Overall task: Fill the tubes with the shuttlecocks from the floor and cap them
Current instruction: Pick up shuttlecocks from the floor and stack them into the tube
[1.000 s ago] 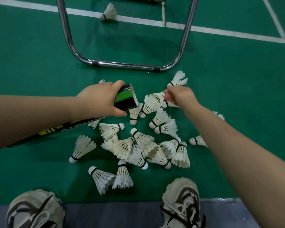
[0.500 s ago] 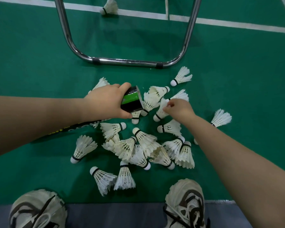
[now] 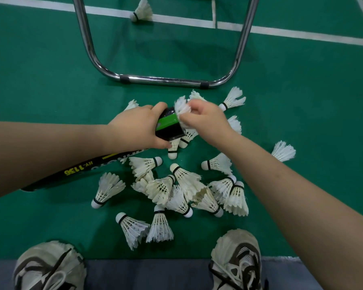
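Gripping the black tube (image 3: 169, 124) near its open mouth, the left hand (image 3: 138, 126) had fingers and thumb wrapped round the smooth cylinder. The tube bore 1 glossy green band and yellow lettering, and it ran back under the left forearm. The right hand (image 3: 203, 120) pinched 1 shuttlecock (image 3: 181, 105) at that mouth, its white feathers blurred and splayed against the rim; whether the cork was inside the tube could not be told. On the person's side of the tube, a loose heap of shuttlecocks (image 3: 184, 181) lay on the matte green floor (image 3: 50, 80). There were roughly 20, each a ribbed feather cone with a rounded white cork ringed in black, several overlapping. Beyond the tube stood 1 curved chrome frame (image 3: 164, 80), and farther beyond it 1 lone shuttlecock (image 3: 143, 11) lay on a white line. Well short of the tube were 2 worn mesh shoes (image 3: 50, 266).
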`<action>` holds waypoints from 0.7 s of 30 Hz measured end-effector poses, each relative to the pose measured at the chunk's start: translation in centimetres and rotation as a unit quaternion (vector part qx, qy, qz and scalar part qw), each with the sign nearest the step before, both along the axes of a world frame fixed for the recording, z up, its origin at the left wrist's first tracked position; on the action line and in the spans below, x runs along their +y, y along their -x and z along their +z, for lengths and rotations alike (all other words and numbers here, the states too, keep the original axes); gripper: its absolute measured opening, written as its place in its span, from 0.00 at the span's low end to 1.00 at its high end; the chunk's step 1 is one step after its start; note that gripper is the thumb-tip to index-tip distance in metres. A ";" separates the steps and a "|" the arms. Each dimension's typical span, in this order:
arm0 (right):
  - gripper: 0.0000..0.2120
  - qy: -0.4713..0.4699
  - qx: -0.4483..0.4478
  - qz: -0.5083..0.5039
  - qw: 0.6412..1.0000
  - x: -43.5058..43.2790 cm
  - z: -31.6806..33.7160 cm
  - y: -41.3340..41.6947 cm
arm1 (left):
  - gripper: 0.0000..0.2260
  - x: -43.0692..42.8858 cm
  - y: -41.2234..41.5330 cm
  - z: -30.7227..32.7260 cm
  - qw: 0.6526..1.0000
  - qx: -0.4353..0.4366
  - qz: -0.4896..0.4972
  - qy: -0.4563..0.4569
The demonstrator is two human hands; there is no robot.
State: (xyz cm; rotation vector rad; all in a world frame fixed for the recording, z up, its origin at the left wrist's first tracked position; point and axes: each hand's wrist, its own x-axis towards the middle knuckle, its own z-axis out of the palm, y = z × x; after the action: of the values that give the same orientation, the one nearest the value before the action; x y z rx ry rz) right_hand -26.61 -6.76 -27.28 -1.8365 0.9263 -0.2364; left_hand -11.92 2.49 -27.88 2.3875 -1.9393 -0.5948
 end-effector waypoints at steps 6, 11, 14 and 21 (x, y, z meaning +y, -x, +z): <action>0.29 -0.081 0.046 0.072 0.993 0.5 0.3 -0.3 | 0.36 0.3 -0.4 0.7 1.000 -0.005 0.010 0.018; 0.29 -0.139 0.073 0.141 0.977 0.7 0.7 -1.2 | 0.35 0.7 -0.2 1.4 0.999 -0.005 0.007 0.046; 0.52 -0.147 0.099 0.192 0.965 1.2 0.9 -2.3 | 0.35 1.0 -0.3 1.5 0.997 0.010 -0.005 0.075; 0.58 -0.109 0.114 0.250 0.955 0.7 2.6 -4.3 | 0.37 1.7 -1.2 2.6 0.994 0.035 0.022 0.104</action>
State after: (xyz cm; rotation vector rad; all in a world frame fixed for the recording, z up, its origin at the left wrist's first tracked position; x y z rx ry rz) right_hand -22.31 -6.08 -24.73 -1.8464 0.5823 0.3845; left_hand -10.70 4.22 -25.23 2.2446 -1.8162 -0.4437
